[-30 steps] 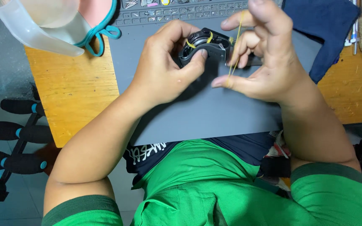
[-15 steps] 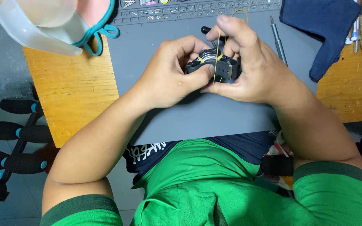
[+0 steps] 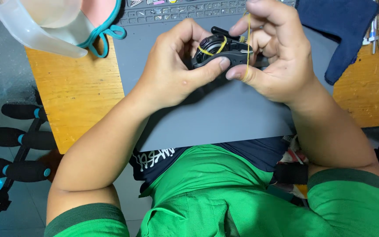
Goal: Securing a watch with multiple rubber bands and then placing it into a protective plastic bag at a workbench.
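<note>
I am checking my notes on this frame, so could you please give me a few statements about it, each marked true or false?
1. The left hand grips a black device. True.
2. The right hand stretches a yellow band upward. True.
3. The device lies flat on the mat, untouched. False: both hands hold it above the mat.
4. A blue cloth lies at the upper right. True.
5. The mat is bright red. False: it is grey.
6. The table is glass. False: it is wood.
</note>
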